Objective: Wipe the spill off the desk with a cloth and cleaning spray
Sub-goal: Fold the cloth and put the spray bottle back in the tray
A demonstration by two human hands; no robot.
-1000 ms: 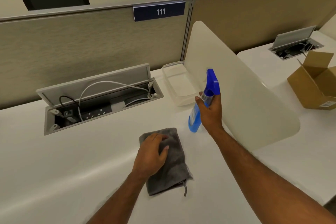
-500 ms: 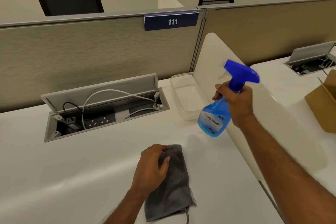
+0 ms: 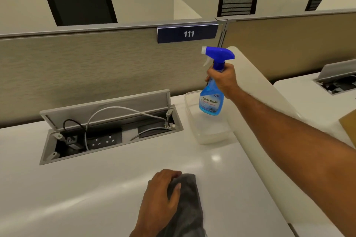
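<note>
A blue spray bottle (image 3: 211, 100) with a blue trigger head hangs upright above a clear plastic tray (image 3: 210, 132) at the back right of the white desk (image 3: 86, 188). My right hand (image 3: 224, 80) grips the bottle's neck, nozzle pointing left. A folded dark grey cloth (image 3: 188, 204) lies flat on the desk near the front edge. My left hand (image 3: 161, 196) rests on the cloth's left side, fingers curled over it. No spill shows on the desk surface.
An open cable box (image 3: 107, 131) with sockets and wires is sunk into the desk at the back left. A beige partition (image 3: 77, 75) marked 111 runs behind. A white curved divider (image 3: 269, 102) bounds the desk on the right. Office chairs stand beyond.
My right hand has lifted the spray bottle up and back, from beside the cloth to above the clear tray, turning it upright. My left hand stays on the cloth.
</note>
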